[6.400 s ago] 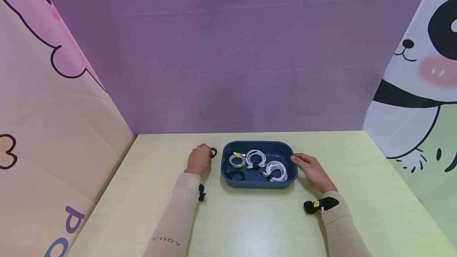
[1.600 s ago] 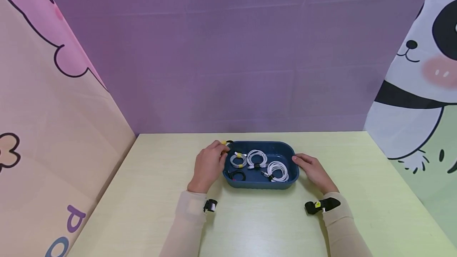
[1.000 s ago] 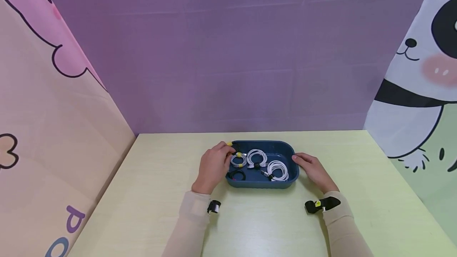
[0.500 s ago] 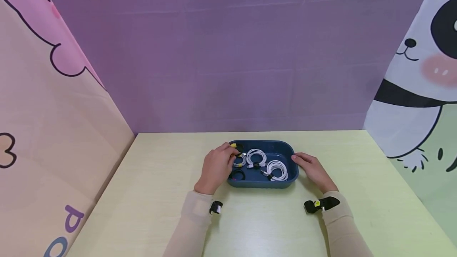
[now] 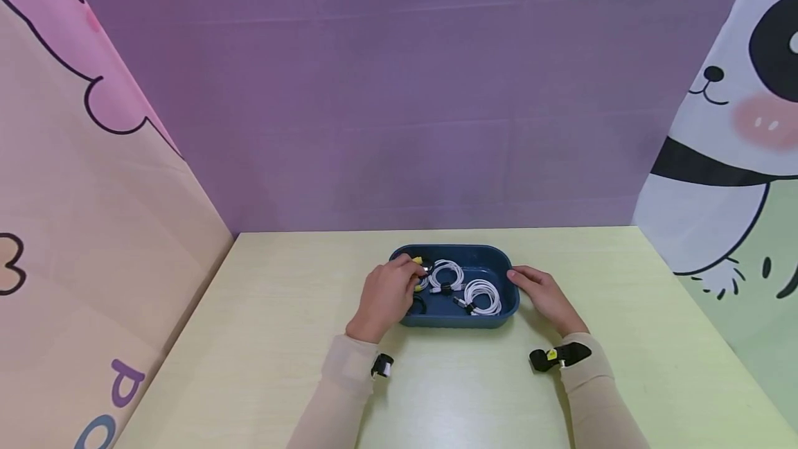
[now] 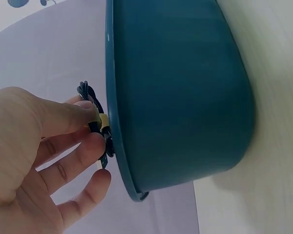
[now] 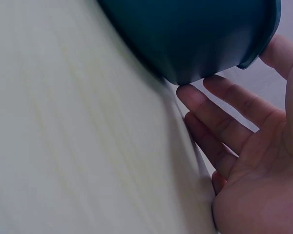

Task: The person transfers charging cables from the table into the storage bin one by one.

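My left hand (image 5: 388,296) reaches over the left end of a blue plastic bin (image 5: 460,322), pinching a small coiled black cable (image 6: 91,92) with a yellow tie (image 6: 104,121) between thumb and fingers. In the left wrist view the cable is at the bin's rim. Inside lie a white coiled cable (image 5: 460,274) with a black tie and a larger white coil (image 5: 499,302). A grey-white coil (image 5: 422,284) and another black cable (image 5: 422,305) are partly hidden by my left hand. My right hand (image 5: 548,300) holds the bin's right end, thumb at the rim, fingers against the outer wall.
The bin stands on a pale wooden table (image 5: 280,283) towards its far edge. A purple cloth backdrop (image 5: 399,109) rises behind, with printed cloth panels at left and right. Each wrist carries a small black camera.
Earlier my left hand was on the table left of the bin with the black cable; it has moved right, bringing the cable over the bin. My right hand stays at the bin's right end.
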Demonstrator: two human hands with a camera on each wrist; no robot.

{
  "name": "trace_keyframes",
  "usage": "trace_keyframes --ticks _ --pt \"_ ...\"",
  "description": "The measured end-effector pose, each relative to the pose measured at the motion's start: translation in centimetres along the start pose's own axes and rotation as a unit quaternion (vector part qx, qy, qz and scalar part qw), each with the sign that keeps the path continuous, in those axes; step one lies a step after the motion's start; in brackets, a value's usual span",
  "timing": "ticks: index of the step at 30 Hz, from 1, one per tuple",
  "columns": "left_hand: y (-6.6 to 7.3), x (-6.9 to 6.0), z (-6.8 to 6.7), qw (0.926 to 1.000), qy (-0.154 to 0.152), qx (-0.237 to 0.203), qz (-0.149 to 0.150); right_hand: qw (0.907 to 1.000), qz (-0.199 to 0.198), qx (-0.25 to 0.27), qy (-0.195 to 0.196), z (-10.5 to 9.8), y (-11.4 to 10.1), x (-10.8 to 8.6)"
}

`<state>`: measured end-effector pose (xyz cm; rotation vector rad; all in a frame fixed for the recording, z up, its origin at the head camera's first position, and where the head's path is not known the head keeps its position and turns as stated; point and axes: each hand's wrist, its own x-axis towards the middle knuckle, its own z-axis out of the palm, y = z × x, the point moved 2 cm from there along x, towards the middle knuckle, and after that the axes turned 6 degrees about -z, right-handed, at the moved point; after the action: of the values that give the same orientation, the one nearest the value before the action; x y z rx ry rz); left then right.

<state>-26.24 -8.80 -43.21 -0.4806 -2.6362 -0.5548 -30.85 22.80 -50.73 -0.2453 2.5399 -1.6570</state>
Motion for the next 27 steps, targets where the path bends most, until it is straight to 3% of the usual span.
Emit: trace_keyframes --ticks 27 --pt "1.1 -0.1 1.8 0.9988 -0.029 0.003 0.04 1.0 0.001 0.002 0.0 -0.1 0.1 0.0"
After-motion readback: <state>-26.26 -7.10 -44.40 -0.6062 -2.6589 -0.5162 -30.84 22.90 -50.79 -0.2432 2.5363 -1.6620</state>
